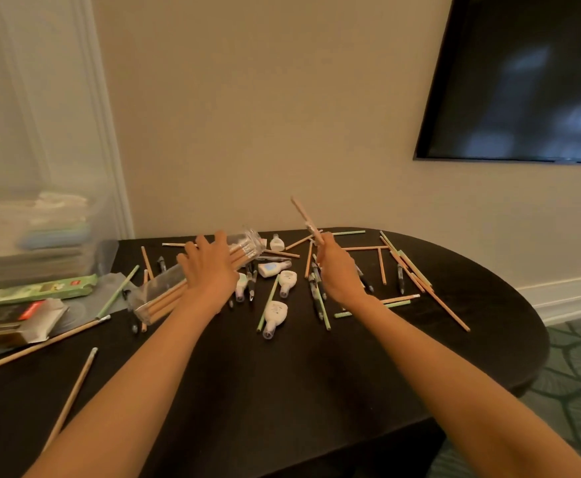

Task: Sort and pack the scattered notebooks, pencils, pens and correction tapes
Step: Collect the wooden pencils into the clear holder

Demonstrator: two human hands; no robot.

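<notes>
Through the head camera, my left hand (209, 272) lies with its fingers spread and fairly straight on top of a clear plastic case (251, 241). The case rests slantwise on the dark table (282, 391), with packed pencils (164, 301) lying lengthwise inside it. My right hand (335, 270) is curled around a raised pencil (302, 215), held off the table with its far end tilted up toward the wall; it is blurred. Around and between my hands, loose pencils (382, 267), tan and green, lie crisscrossed. They are mixed with dark pens (316, 298) and white correction tapes (275, 313). A few more pencils lie at the table's near left, beside my left forearm. At the left edge a green carton (40, 288) and a black carton (9, 317) sit just beside each other. Behind them stands a clear bin (40, 236) holding what look like stacked notebooks, too blurred to be sure. A dark screen (523, 81) hangs on the wall.
</notes>
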